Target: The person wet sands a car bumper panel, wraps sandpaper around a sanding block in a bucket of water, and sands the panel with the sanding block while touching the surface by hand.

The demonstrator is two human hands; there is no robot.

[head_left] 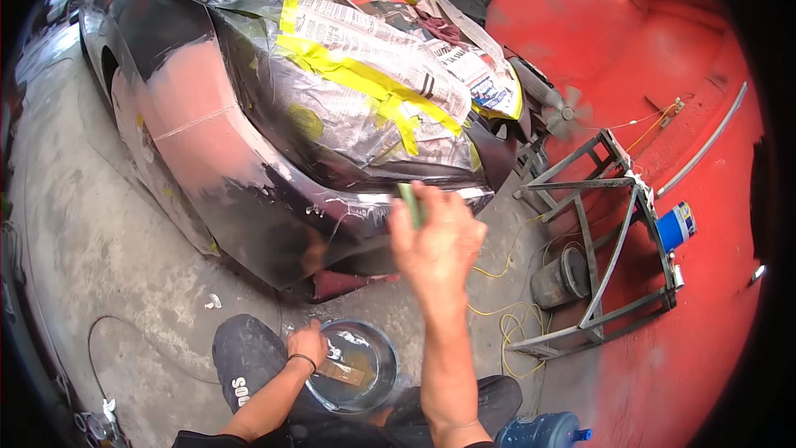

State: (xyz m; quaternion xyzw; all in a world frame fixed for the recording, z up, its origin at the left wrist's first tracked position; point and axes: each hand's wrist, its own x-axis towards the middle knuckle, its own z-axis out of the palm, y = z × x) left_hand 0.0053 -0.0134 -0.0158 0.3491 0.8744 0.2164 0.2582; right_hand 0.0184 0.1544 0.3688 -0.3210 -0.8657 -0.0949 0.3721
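My right hand (441,236) is closed around a thin green pad (410,205), perhaps sanding material, at the edge of the car bumper (348,214). The bumper is dark, with pinkish patches of filler and pale worn spots. Low down on the left, my left hand (308,344) is curled beside the rim of a dark round basin (393,365), close to my knee. What its fingers hold, if anything, is hidden. Inside the basin are cloudy water and a brown rectangular block (341,372).
Newspaper (373,46) and yellow tape (332,62) cover the car's upper front. To the right stand a metal frame (589,187), a grey bucket (572,274) and a blue can (676,226). A yellow cord (507,340) lies on the floor, and a blue water jug (539,431) sits nearby.
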